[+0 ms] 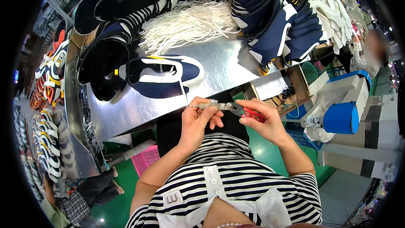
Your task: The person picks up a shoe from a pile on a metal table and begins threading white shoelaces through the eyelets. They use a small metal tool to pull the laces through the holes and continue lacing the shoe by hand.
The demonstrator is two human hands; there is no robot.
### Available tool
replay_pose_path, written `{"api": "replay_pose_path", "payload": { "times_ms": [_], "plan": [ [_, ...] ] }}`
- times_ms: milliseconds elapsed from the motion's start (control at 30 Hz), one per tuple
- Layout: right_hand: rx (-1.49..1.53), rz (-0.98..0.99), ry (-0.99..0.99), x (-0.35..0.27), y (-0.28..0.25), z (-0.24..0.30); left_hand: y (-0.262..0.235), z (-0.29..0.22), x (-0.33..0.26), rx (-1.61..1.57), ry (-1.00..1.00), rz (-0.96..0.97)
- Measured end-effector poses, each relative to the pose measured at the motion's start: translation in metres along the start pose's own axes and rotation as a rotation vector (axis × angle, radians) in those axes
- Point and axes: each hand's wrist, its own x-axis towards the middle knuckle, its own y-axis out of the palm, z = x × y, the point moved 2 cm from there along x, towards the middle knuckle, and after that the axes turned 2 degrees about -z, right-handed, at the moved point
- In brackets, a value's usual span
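Here, left hand (196, 121) grips one pale-handled tool (222, 106); right hand (267, 120), one pair red scissors (249, 110).

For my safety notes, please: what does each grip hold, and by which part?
Left grip: slim tool, by its pale handle. Right grip: scissors, by the red handles.

One mark made out: a dark, rounded, letter-like character (172, 199) on a pale square patch (166, 202). Patch sits on the black-and-white striped shirt (236, 164), lower centre of the frame, left of the buttoned placket (209, 176). Other lettering: none legible.
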Motion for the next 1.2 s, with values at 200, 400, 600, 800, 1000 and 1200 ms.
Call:
{"api": "replay_pose_path", "payload": {
  "times_ms": [200,400,600,800,1000,1200],
  "plan": [
    [-0.067,0.022,-0.037,0.001,-0.003,0.001,0.005,-0.003,-0.002,0.057,-0.014,0.024],
    [-0.061,-0.037,-0.007,-0.004,-0.010,-0.009,0.004,-0.003,0.000,0.106,0.035,0.010],
    [-0.076,-0.010,-0.039,-0.003,-0.010,-0.007,0.010,0.001,0.001,0.125,0.019,0.023],
    [-0.137,0.014,-0.150,0.000,-0.009,-0.004,0.011,0.004,-0.001,0.102,-0.042,0.049],
    [-0.216,-0.026,-0.228,-0.002,-0.008,-0.004,0.013,0.005,0.000,0.114,-0.010,0.054],
    [-0.289,-0.043,-0.278,-0.009,-0.011,-0.004,0.017,0.009,-0.001,0.048,-0.025,0.077]
  ]
}}
